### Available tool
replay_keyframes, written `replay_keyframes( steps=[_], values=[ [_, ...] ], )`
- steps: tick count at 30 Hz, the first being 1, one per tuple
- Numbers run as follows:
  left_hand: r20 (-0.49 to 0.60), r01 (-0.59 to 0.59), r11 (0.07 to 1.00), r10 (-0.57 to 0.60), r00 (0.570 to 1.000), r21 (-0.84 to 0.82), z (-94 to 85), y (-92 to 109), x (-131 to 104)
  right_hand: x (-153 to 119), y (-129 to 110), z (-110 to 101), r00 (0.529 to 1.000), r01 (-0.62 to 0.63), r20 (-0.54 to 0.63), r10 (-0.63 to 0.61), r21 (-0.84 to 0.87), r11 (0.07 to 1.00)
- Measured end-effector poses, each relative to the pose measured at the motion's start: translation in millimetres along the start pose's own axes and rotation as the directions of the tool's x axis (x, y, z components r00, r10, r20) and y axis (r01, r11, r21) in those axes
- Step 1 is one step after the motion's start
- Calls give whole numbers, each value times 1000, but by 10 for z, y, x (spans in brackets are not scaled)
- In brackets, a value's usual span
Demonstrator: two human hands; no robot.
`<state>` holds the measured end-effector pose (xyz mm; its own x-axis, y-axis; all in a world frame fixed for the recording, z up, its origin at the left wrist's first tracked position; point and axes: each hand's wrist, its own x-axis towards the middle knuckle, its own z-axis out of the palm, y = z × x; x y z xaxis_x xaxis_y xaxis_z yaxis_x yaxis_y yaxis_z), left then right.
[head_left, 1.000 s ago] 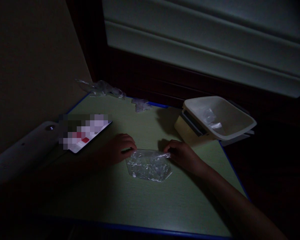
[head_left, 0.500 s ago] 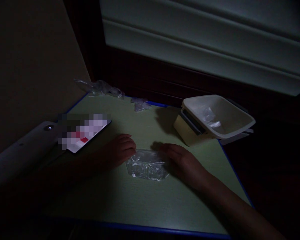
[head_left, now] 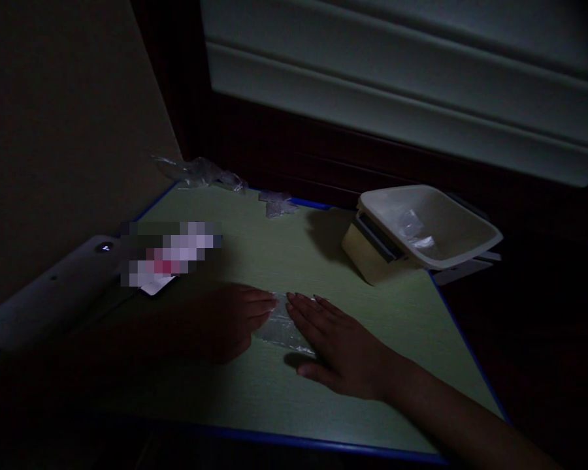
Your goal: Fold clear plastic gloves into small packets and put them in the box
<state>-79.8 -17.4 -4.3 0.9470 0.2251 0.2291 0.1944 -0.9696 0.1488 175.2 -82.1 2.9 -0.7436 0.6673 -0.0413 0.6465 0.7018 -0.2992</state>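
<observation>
A clear plastic bag (head_left: 285, 329) lies flat on the green table (head_left: 255, 405), between and partly under my hands. My right hand (head_left: 336, 343) rests over its right part with the fingers stretched out and the thumb apart. From the left, my left hand (head_left: 240, 321) touches the bag's upper left edge with its fingertips, fingers extended and lying flat. The hands are close together but do not touch. The bag's right end is hidden under my right hand.
A cream bin (head_left: 379, 261) with clear plastic pieces inside tilts at the table's right edge. Crumpled clear plastic (head_left: 200, 173) and a smaller piece (head_left: 278, 205) lie along the back edge. A phone (head_left: 157, 285) and a white device (head_left: 53, 281) are at the left.
My right hand has come down and left onto the bag, its fingers now spread flat. My left hand has straightened its fingers and shifted slightly right over the bag's edge. The bag looks flatter.
</observation>
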Motion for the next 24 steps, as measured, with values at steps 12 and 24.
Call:
replay_keyframes(
  steps=[12, 24],
  values=[
    [-101, 72, 994, -80, 992, -78, 50, 70, -127, -229, 291, -114, 931, -236, -228, 285, 217, 947],
    [-267, 244, 965, -261, 928, -97, 105, 25, -122, 123, 316, -67, 859, -376, -157, 487, 452, 809]
  ],
)
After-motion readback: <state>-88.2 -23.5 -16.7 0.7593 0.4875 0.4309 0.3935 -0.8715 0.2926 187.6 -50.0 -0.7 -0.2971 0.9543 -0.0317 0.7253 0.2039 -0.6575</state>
